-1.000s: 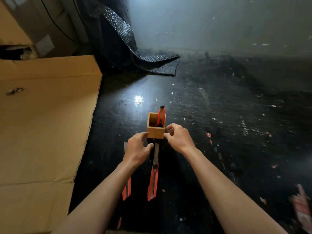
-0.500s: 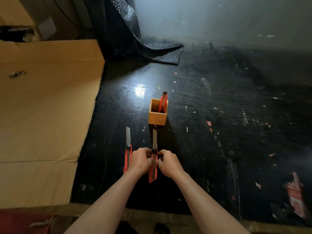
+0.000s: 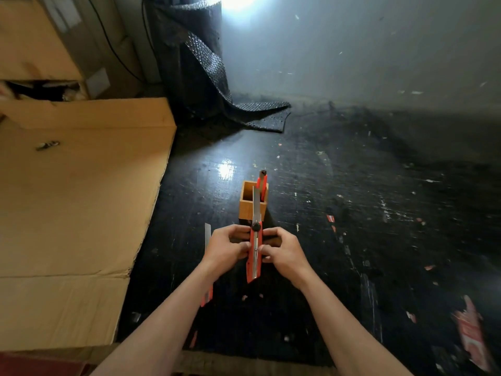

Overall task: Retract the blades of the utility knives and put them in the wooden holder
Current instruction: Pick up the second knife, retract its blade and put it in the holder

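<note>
1. Both hands hold one red utility knife (image 3: 254, 256) above the black floor (image 3: 352, 226), its long axis pointing away from the person.
2. The left hand (image 3: 226, 249) grips the knife's left side, fingers curled and pressed against the red body.
3. The right hand (image 3: 282, 252) is clamped on the right side, its thumb resting on the body near the middle.
4. The blade (image 3: 256, 204) is out: a long grey strip runs forward past the black knob (image 3: 256, 226) and crosses in front of the wooden holder (image 3: 248, 210).
5. The holder stands upright on the floor just beyond the hands. Another red knife (image 3: 262, 183) stands inside it, leaning at its right side and sticking out above the rim.
6. A third knife (image 3: 207, 237) lies on the floor to the left, mostly hidden under the left forearm; its grey blade shows past the hand.
7. Flattened cardboard (image 3: 81, 199) covers the floor on the left.
</note>
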Tool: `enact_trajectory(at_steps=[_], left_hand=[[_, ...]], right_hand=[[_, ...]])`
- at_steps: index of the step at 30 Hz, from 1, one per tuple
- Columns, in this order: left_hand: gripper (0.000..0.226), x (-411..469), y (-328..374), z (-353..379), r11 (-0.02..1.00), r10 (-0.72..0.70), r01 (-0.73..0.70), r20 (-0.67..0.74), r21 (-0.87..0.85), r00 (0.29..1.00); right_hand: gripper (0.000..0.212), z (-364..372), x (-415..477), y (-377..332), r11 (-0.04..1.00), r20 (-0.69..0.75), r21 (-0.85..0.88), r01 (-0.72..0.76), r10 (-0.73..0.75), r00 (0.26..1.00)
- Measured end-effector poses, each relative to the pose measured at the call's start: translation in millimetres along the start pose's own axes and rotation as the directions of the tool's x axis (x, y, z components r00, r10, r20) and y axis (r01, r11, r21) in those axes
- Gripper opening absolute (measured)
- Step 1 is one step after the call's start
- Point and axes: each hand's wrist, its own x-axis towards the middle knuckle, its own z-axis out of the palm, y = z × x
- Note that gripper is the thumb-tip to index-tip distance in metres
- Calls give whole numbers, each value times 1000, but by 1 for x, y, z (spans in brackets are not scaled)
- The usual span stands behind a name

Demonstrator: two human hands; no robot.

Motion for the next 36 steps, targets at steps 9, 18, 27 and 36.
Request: enact_trajectory(at_steps=[9, 18, 27, 36], left_hand=[[38, 2, 98, -7, 984, 143, -132, 91, -119, 985], [47, 4, 154, -13, 948, 246, -230, 45, -220, 968], [46, 1, 182, -16, 934, 295, -281, 30, -221, 955], [44, -2, 188, -16, 924, 273, -264, -7, -278, 962]], right_hand=[[27, -37, 5, -81, 969, -39, 87, 230, -227, 973], [53, -57, 9, -148, 866, -85, -139, 481, -494, 865], [23, -67, 11, -186, 827, -123, -201, 525, -553, 824], [17, -63, 2, -180, 829, -57, -195, 523, -542, 838]])
